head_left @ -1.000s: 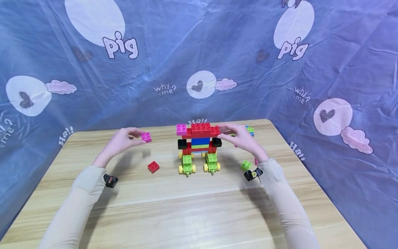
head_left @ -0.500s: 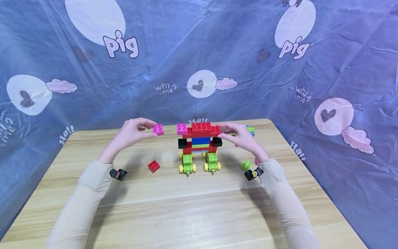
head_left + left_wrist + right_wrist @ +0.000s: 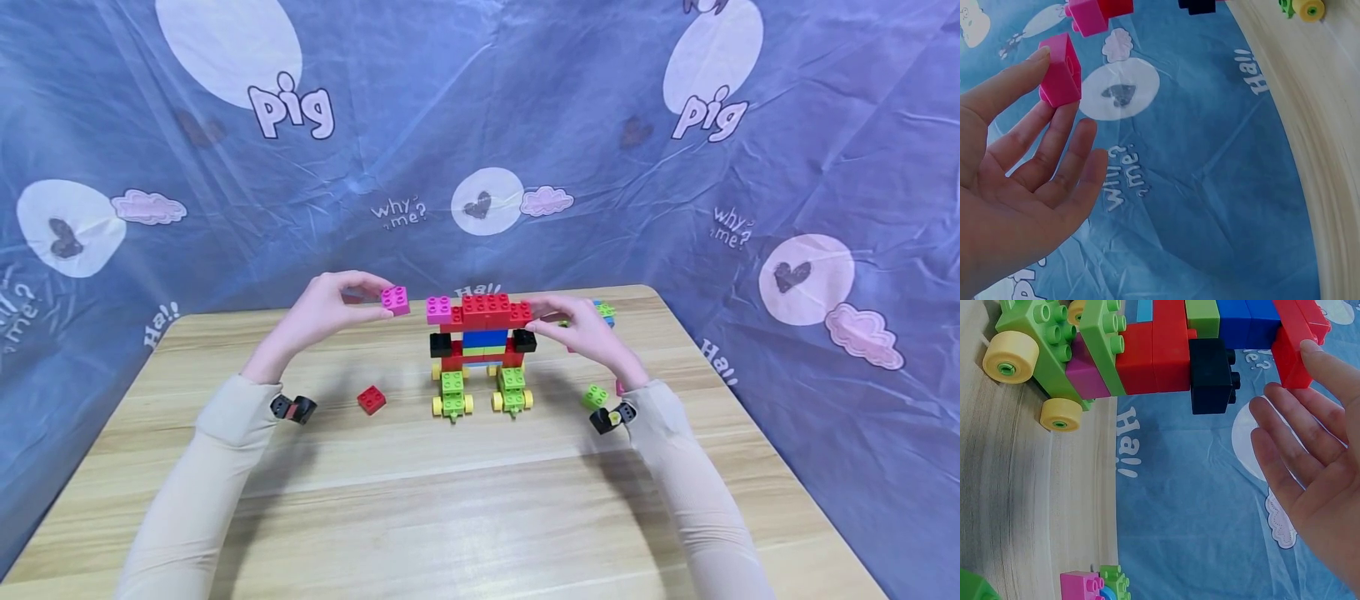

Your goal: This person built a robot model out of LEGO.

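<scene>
Between thumb and fingertips, my left hand (image 3: pixel 341 302) pinches a pink building brick (image 3: pixel 395 301), raised above the table and just left of the built figure. That figure (image 3: pixel 483 340) stands upright on green wheeled bases with yellow wheels; its body is red, blue and green, with a black brick on either side. A second pink brick (image 3: pixel 438 310) sits on its upper left end, apart from the held one. At the upper right end, my right hand (image 3: pixel 581 327) grips the red brick (image 3: pixel 1290 356) of the figure's arm with thumb and fingers.
On the wooden table (image 3: pixel 450 517), a loose red brick (image 3: pixel 371 400) lies left of the figure. A green brick (image 3: pixel 595 396) lies near the right wrist, with more bricks (image 3: pixel 604 312) behind the right hand. A patterned blue cloth (image 3: pixel 375 125) hangs behind the table.
My left hand has carried the pink brick up and to the right, closer to the figure's upper left end. The right hand stays at the red arm, and the figure has not moved.
</scene>
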Demonstrator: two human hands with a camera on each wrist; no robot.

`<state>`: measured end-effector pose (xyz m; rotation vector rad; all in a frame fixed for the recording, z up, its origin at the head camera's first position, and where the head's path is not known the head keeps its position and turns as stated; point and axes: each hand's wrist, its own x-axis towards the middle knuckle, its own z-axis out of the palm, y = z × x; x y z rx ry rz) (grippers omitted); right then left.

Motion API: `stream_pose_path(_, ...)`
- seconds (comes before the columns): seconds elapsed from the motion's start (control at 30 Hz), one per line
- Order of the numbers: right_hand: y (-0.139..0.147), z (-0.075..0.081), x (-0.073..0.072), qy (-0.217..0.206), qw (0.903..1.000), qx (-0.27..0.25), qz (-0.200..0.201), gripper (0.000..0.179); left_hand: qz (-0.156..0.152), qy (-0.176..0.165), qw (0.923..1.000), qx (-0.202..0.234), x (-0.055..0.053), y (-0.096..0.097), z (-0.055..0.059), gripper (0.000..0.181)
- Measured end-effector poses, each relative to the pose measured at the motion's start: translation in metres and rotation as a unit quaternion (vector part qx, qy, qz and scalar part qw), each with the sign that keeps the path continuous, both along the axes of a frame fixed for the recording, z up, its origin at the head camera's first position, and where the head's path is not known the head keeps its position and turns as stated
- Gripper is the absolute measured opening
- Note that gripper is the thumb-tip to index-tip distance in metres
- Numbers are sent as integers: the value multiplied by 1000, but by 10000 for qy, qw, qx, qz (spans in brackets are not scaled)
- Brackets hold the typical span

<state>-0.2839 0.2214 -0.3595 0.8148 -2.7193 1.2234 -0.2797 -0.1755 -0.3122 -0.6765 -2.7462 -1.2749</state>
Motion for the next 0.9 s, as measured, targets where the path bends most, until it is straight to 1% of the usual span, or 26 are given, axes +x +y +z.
stream_pose_path(0.23, 0, 1, 0, -5, 10000, -8, 6, 44, -118, -8, 9998, 149, 0, 9, 4, 42)
stream_pose_path(0.57, 0, 1, 0, 23, 10000, 11, 20, 43, -260, 26, 9996, 120, -1, 20, 6, 40)
stream_pose_path(0.9, 0, 1, -1, 76, 10000, 33, 38, 44, -341, 72, 9993, 129, -2, 24, 7, 40)
